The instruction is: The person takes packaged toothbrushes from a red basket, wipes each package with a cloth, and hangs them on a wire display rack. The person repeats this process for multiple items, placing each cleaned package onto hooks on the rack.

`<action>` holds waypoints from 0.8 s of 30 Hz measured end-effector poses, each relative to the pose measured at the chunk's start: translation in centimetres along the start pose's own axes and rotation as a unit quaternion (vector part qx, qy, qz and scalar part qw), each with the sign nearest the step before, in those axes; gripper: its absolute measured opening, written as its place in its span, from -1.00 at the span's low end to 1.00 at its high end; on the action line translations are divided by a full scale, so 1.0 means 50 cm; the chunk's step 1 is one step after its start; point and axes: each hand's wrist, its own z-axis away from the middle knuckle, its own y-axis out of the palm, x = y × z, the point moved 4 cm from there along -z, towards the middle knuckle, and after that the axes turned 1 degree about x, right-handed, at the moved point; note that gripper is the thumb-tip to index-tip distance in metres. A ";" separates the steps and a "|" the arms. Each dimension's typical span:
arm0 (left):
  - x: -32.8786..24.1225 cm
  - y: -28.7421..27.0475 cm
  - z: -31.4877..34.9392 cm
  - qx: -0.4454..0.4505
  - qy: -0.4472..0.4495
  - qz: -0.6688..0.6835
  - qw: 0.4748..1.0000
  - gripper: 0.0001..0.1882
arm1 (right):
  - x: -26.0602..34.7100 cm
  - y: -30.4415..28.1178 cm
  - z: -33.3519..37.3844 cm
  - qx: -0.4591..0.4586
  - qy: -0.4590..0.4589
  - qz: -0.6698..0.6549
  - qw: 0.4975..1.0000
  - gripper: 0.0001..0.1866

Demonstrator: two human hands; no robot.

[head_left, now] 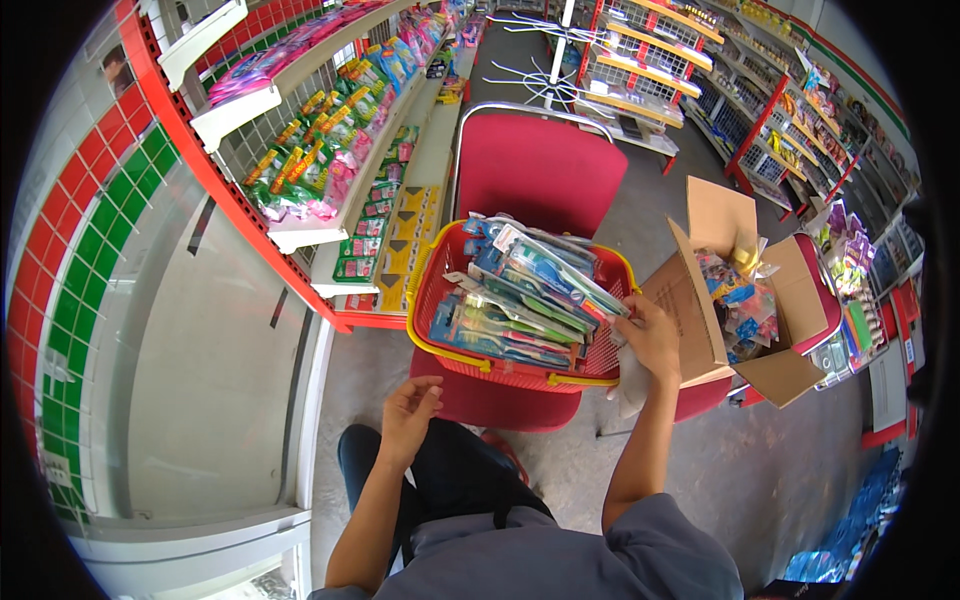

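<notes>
A red plastic basket with yellow handles rests on the seat of a red chair. Packaged toothbrushes in clear blister packs lie stacked inside it, mostly slanting the same way. At the basket's right side, my right hand pinches the near end of one packaged toothbrush lying on top of the pile. My left hand hovers just in front of the basket's near left corner, fingers loosely curled and thumb apart, with nothing visible in it.
An open cardboard box holding colourful packets stands on another chair to the right. Shelving with bagged goods runs along the left. A white wire rack and more shelves stand beyond. Blue wrapped bottles sit at the lower right.
</notes>
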 end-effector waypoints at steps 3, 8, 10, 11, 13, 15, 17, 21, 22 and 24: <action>-0.016 0.009 0.003 0.009 0.000 0.009 1.000 -0.73 | 0.020 -0.024 0.027 0.005 -0.017 -0.066 0.998 -0.70; -0.079 0.040 0.011 0.067 0.057 0.014 0.996 -0.60 | 0.076 -0.005 0.086 0.068 -0.022 -0.182 0.981 -0.72; -0.110 0.052 0.018 0.078 0.110 0.030 0.990 -0.47 | 0.113 0.020 0.117 0.086 -0.063 -0.229 0.968 -0.71; -0.125 0.056 0.022 0.081 0.143 0.043 0.985 -0.40 | 0.136 0.037 0.132 0.095 -0.095 -0.257 0.957 -0.71; -0.147 0.057 0.029 0.070 0.172 0.110 0.976 -0.23 | 0.176 0.082 0.147 0.145 -0.106 -0.255 0.950 -0.69; -0.159 0.052 0.038 0.018 0.201 0.243 0.949 -0.19 | 0.216 0.130 0.161 0.201 -0.114 -0.262 0.937 -0.68; -0.169 0.030 0.054 -0.016 0.213 0.303 0.929 -0.23 | 0.258 0.164 0.183 0.224 -0.158 -0.237 0.932 -0.68; -0.184 -0.033 0.087 -0.091 0.218 0.401 0.885 -0.32 | 0.323 0.224 0.229 0.341 -0.181 -0.238 0.891 -0.67; -0.188 -0.053 0.097 -0.110 0.220 0.407 0.880 -0.33 | 0.337 0.236 0.240 0.367 -0.184 -0.250 0.877 -0.66; -0.195 -0.086 0.117 -0.157 0.233 0.412 0.867 -0.36 | 0.363 0.244 0.251 0.376 -0.221 -0.224 0.871 -0.63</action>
